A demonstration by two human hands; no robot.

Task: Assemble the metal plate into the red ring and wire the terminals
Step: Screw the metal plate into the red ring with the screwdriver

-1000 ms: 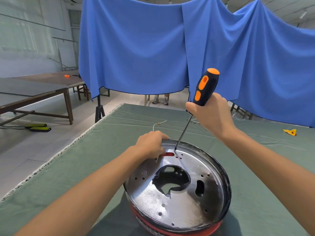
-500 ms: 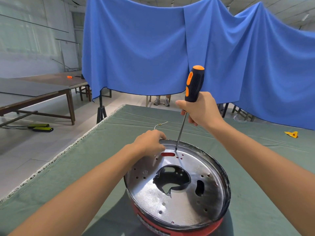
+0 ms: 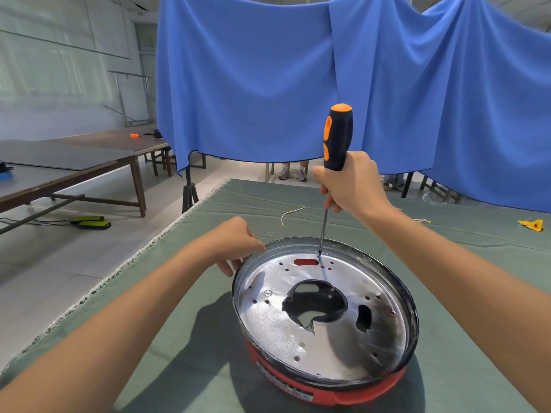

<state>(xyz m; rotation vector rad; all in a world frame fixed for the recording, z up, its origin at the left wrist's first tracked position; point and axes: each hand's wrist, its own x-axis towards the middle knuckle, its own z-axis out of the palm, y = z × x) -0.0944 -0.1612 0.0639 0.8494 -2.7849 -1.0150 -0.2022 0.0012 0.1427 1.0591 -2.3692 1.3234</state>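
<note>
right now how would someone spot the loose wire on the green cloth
Start at the metal plate in the red ring. Look past its far rim on the green cloth, left of the screwdriver shaft. The wire is a thin pale curve with brass-coloured ends, lying alone.

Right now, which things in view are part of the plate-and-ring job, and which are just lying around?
In the job:
shiny round metal plate
red plastic ring under it
black-and-orange screwdriver, gripped by the right hand, tip on the plate
left hand at the plate's rim
thin white wire

Lying about:
yellow scrap
blue cloth
brown side tables
</note>
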